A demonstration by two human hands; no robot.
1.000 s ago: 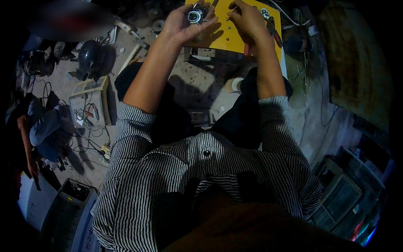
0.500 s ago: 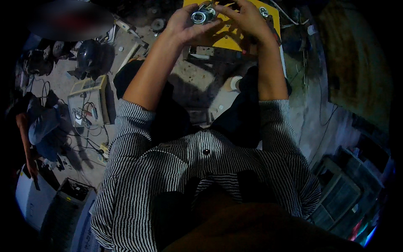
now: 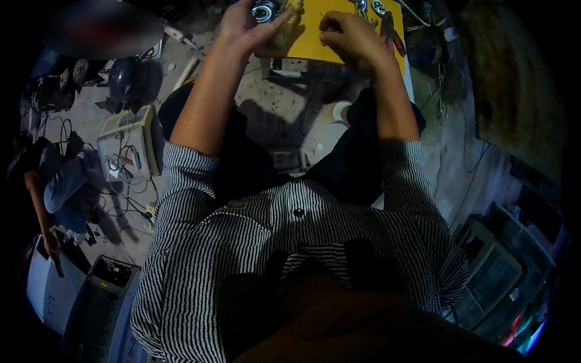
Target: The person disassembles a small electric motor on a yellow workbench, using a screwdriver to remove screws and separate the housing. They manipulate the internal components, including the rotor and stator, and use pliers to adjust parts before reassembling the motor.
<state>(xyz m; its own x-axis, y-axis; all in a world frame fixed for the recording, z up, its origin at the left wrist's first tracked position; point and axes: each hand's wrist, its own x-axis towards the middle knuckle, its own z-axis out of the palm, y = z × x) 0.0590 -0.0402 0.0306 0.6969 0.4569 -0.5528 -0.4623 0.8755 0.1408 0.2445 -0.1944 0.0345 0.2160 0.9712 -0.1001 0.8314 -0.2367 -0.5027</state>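
At the top, my left hand (image 3: pixel 248 30) is closed around a round metal part (image 3: pixel 264 12) with a silvery ring, over the left edge of a yellow board (image 3: pixel 315 48). My right hand (image 3: pixel 345 36) hangs over the board to the right of that part, apart from it, its fingers bent inward; whatever they may hold is hidden. Beyond it, small silvery tools (image 3: pixel 362 8) and an oval metal piece (image 3: pixel 378 7) lie near the far edge. Pliers with red handles (image 3: pixel 398 44) lie by the board's right side, beside my right hand.
Another person's arm (image 3: pixel 37 199) hangs at the far left. A beige equipment case with cables (image 3: pixel 127 142), a dark rounded object (image 3: pixel 124 81) and casings (image 3: pixel 106 290) clutter the left floor. A rusty panel (image 3: pixel 514 91) and dark frames (image 3: pixel 502 266) stand at the right.
Half a second ago my right fingers reached to the metal part; now they have drawn back rightward and down. My left hand has moved left and up, carrying the part.
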